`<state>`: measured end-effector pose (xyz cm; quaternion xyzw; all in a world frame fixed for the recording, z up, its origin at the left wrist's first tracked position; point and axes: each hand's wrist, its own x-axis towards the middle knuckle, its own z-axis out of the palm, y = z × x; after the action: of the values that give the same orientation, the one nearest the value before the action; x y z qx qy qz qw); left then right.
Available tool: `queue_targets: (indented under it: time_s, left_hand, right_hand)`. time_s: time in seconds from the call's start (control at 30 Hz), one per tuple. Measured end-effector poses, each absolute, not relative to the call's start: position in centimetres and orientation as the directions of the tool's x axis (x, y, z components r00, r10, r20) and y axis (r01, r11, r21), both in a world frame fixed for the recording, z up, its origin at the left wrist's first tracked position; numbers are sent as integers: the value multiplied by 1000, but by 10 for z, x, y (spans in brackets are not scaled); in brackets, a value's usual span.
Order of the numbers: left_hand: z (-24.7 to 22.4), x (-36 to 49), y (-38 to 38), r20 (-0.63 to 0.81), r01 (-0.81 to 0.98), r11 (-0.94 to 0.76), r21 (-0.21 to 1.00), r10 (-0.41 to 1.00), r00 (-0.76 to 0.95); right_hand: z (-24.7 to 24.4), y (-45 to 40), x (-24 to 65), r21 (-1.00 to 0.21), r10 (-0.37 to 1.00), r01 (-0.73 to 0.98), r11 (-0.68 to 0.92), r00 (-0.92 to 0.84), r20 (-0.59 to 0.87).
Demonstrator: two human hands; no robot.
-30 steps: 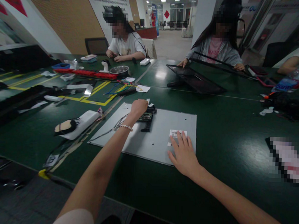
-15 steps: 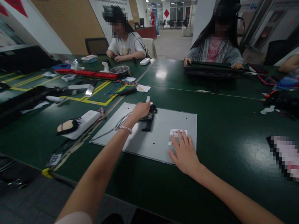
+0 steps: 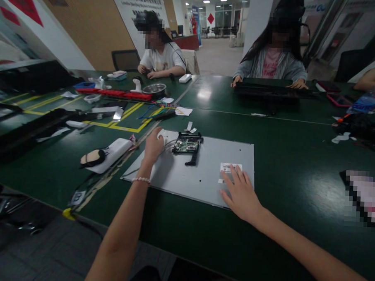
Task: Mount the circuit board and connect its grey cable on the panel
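Grey flat panel (image 3: 213, 154), one: lying on the green table (image 3: 286, 161), circuit board (image 3: 187, 146) and black bracket (image 3: 191, 160) on top. My left hand (image 3: 154, 145): at its far left corner, fingers half-curled; I cannot tell whether they grip. My right hand (image 3: 242, 194): spread open on the panel, grasping nothing.

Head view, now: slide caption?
Right hand spread on a rectangular grey metal panel bearing a green circuit board; left hand at the panel's far left corner.
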<state>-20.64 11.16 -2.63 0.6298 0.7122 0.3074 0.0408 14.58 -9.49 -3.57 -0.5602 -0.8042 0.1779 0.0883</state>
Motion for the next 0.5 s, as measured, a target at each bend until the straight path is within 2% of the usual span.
queue_targets:
  time_s: [0.07,0.13,0.2,0.3,0.4,0.5]
  left_hand:
    - [-30,-218,108,312,862,68,502,915,-254]
    - [-29,-224,105,266,841,131,524,914,-308]
    - [-26,-224,100,223,798,183,574,903,-368]
    - [-19,-219,94,197,712,222,666,869,-455]
    - [-15,-217,92,179,632,212,745,850,-495]
    - [-18,-220,95,124,542,214,813,845,-520]
  right_hand:
    - [-36,-94,150,-463,924,833,303,-375,-70]
    - [-37,-90,158,-592,940,770,237,-337,-61]
    - [-40,-84,169,-737,983,669,98,-183,-35]
    - [-48,-77,189,-905,994,415,-99,87,-69]
    - [-55,-74,201,-976,984,156,-150,119,-132]
    - [-57,-76,202,-993,993,59,-98,70,-94]
